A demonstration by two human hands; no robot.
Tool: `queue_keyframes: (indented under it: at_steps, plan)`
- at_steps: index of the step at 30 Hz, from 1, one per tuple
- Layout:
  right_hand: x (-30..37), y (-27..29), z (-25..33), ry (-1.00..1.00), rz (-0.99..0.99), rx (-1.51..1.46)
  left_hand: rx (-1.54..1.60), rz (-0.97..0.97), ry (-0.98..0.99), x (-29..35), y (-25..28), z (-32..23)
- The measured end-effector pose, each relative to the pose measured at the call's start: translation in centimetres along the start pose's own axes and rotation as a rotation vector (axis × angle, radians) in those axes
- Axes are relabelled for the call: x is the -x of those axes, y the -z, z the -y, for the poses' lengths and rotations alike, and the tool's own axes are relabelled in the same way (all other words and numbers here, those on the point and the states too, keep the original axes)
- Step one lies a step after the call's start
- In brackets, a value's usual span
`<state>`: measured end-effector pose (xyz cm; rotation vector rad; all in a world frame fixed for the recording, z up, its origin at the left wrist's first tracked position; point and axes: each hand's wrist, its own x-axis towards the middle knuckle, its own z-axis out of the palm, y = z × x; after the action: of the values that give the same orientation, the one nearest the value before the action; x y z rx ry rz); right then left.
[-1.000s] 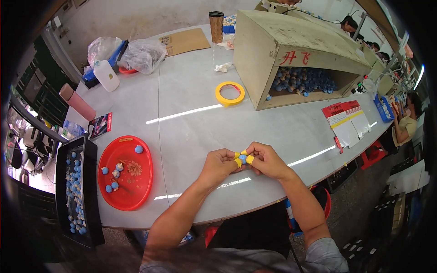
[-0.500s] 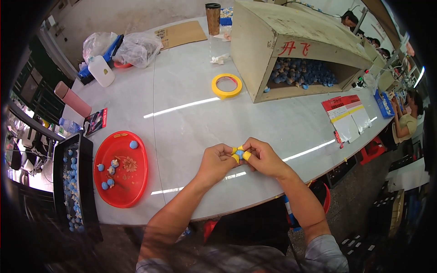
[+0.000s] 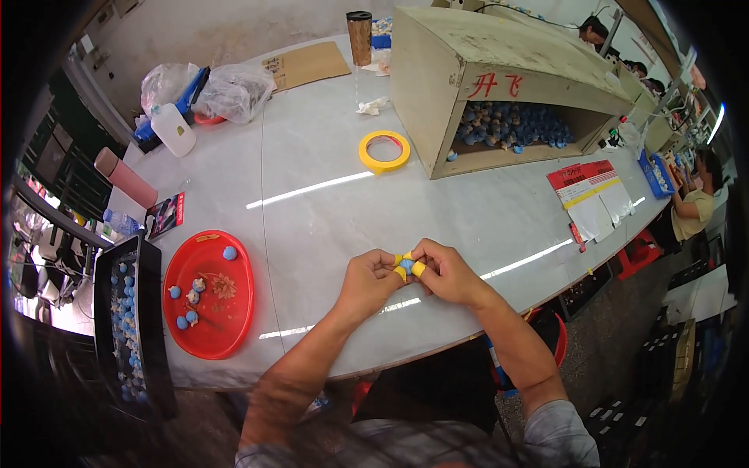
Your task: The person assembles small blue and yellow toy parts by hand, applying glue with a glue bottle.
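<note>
Between my two hands, over the front of the table (image 3: 320, 226), is a small blue rounded piece (image 3: 406, 267). My left hand (image 3: 370, 281) pinches it from the left, and my right hand (image 3: 446, 274) grips it from the right. Yellow tape wraps the thumb and finger tips of both hands. The fingers cover part of the piece, so its full shape is hidden. To the left lies a red round tray (image 3: 222, 327) with several small blue-and-cream pieces (image 3: 193, 296) in it.
A black tray (image 3: 153, 335) of similar pieces stands far left. Beyond my hands lie a yellow tape roll (image 3: 385, 166) and a cream wooden box (image 3: 425, 86) piled with blue pieces (image 3: 515, 125). A pink flask (image 3: 129, 179), a white bottle (image 3: 173, 132) and a tumbler (image 3: 360, 39) stand farther back.
The whole view has shifted slightly. Both hands keep their pinch on the blue piece, with only slight finger movement.
</note>
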<state>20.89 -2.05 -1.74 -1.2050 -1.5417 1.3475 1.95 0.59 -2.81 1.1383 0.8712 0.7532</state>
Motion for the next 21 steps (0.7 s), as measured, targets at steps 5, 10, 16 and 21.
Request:
queue_keyframes:
  at_steps: [5, 10, 16, 21]
  plan:
    - [0.08, -0.01, -0.22, 0.008, -0.013, 0.010, 0.032, 0.004, -0.010, -0.13, -0.18, 0.32]
    - [0.11, -0.02, -0.32, 0.015, -0.008, -0.011, 0.008, 0.000, -0.020, -0.01, -0.26, 0.09]
    - [0.12, 0.02, -0.44, 0.025, -0.002, 0.018, 0.001, 0.007, -0.029, -0.26, -0.08, 0.69]
    - [0.12, -0.20, -0.30, 0.022, -0.029, -0.016, 0.024, 0.013, -0.043, -0.19, 0.04, 0.74]
